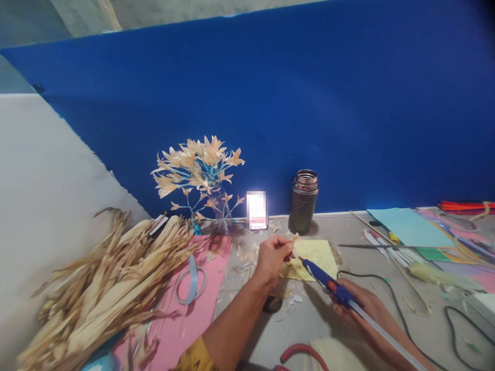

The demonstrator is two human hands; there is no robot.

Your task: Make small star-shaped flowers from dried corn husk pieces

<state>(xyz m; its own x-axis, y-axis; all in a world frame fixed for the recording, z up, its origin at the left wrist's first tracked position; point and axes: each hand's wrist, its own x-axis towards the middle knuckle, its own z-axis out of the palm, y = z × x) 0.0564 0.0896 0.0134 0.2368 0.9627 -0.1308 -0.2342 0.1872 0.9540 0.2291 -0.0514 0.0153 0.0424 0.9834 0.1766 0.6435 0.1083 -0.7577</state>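
Petal (296, 253) beside the glue gun (328, 282): I am apparently gluing.
My left hand (274, 255) is pinching the petal near the yellow paper (322, 252); my right hand (358, 304) is gripping the glue gun, nozzle pointing at it. My next move is probably calling for a steady aim.

Pale piece (295, 253) half-hidden by left hand (275, 256), glowing screen (257, 210) pixelated

Just below the middle, the left hand (273, 257)'s got a pale petal-like scrap (296, 246) in its grip, right by the tip of a blue glue gun (325, 280) that the right hand (361, 301)'s holding lower right, dry husks (100, 293) heaped lower left.
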